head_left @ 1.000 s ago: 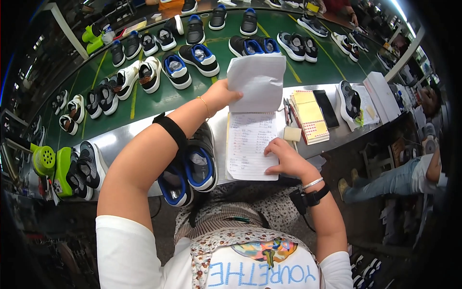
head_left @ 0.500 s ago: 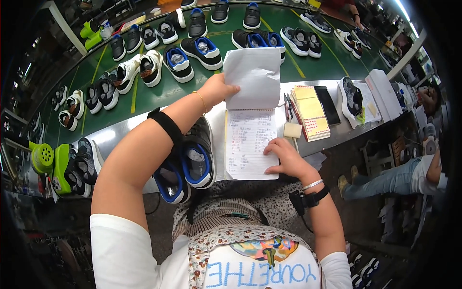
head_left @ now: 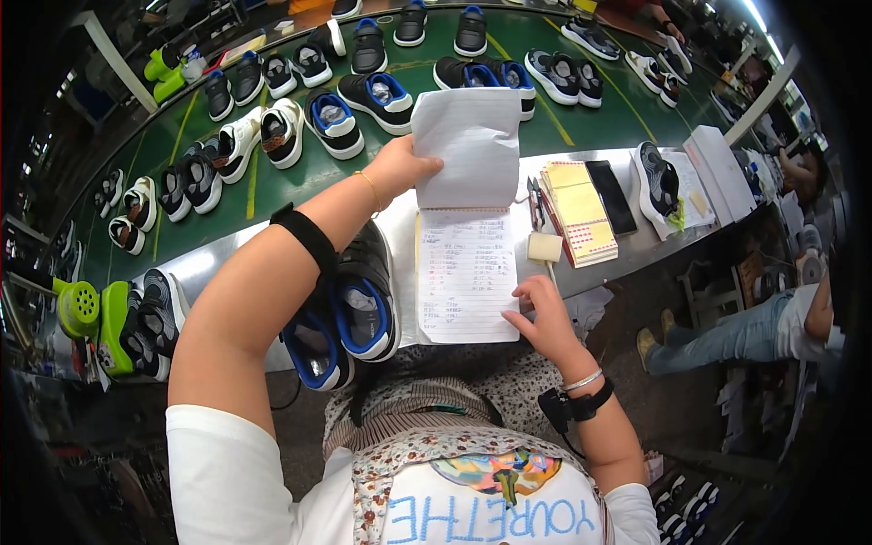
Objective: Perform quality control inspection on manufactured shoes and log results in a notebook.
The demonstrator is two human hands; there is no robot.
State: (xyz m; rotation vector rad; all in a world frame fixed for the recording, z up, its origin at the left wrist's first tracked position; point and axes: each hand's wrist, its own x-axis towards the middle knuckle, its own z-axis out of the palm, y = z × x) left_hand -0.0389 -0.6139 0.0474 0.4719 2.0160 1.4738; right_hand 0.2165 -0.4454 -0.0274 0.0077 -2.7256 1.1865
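Note:
A spiral notebook (head_left: 472, 313) with handwritten lines lies open on the metal ledge in front of me. Its turned-up pages (head_left: 472, 150) stand away from me, and my left hand (head_left: 411, 166) pinches their left edge, thumb on the near face. At the lower right corner of the written page is my right hand (head_left: 543, 316); its thumb and fingers are apart, the thumb tip by the paper's edge. Under my left forearm, a pair of dark sneakers with blue lining (head_left: 371, 313) sits beside the notebook, partly hidden by the arm.
Right of the notebook lie a cream block (head_left: 544, 247), a stack of yellow slips (head_left: 579, 213), a dark phone (head_left: 611, 197) and a single sneaker (head_left: 656, 182). Many shoes stand on the green conveyor (head_left: 300, 195) beyond. A green device (head_left: 113, 327) is at left.
The notebook's written page now shows slightly lower and farther left. My right hand has drawn back a little toward me, off the page to its edge. My left hand keeps its pinch.

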